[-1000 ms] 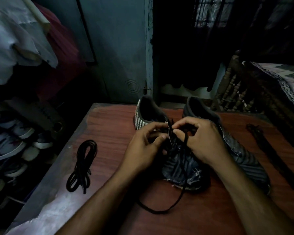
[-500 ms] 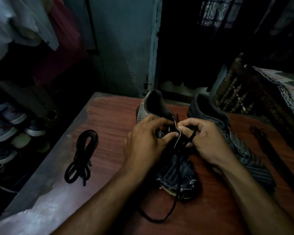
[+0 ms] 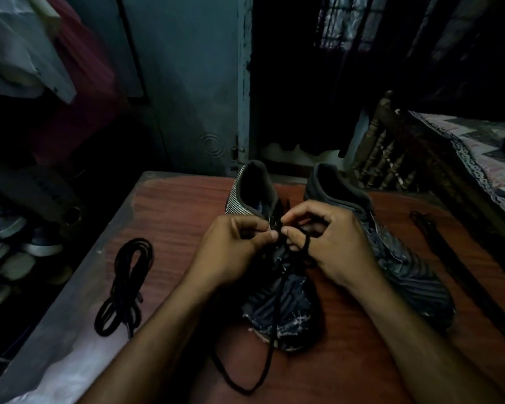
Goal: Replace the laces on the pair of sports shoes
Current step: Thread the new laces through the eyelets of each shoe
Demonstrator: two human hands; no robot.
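Both hands are working the black lace (image 3: 275, 310) over the dark striped sports shoe (image 3: 277, 304) on the reddish wooden table (image 3: 172, 217). Left hand (image 3: 231, 255) pinches the lace between thumb and forefinger, and the right hand (image 3: 327, 243) pinches it too, with a loop round one curled finger. Below the fingertips the lace trails off the toe. The second dark shoe (image 3: 397, 258) sits just right of the right hand, a coiled black spare lace (image 3: 126, 287) well left of the left one.
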